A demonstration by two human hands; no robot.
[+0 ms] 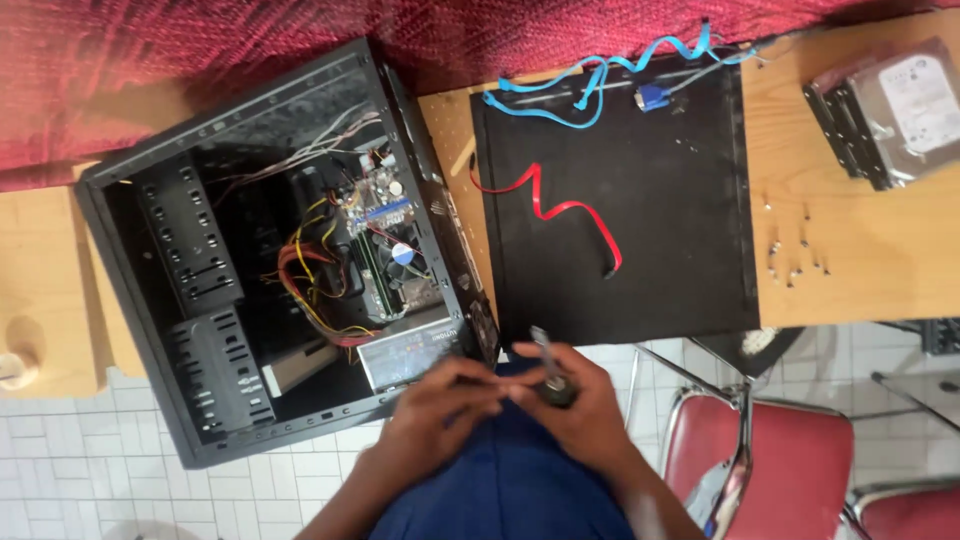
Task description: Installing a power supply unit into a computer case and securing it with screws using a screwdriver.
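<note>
My two hands meet low in the middle of the head view, over my blue clothing. My right hand (pixel 580 405) is shut on a screwdriver (pixel 548 368) with a dark handle, its metal shaft pointing up toward the table. The fingertips of my left hand (pixel 445 400) are pinched together against the screwdriver's handle; whether they hold something small I cannot tell. Just above and to the left stands an open black computer case (pixel 200 300) on its side, with a motherboard (pixel 385 245), coloured wires and drive bays showing inside.
The case's black side panel (pixel 660 230) lies flat on the wooden table (pixel 860 270), with a red cable (pixel 570 215) on it and blue cables (pixel 600 75) at its top edge. Several loose screws (pixel 795 255) and stacked hard drives (pixel 895 110) sit right. A red chair (pixel 770 465) stands lower right.
</note>
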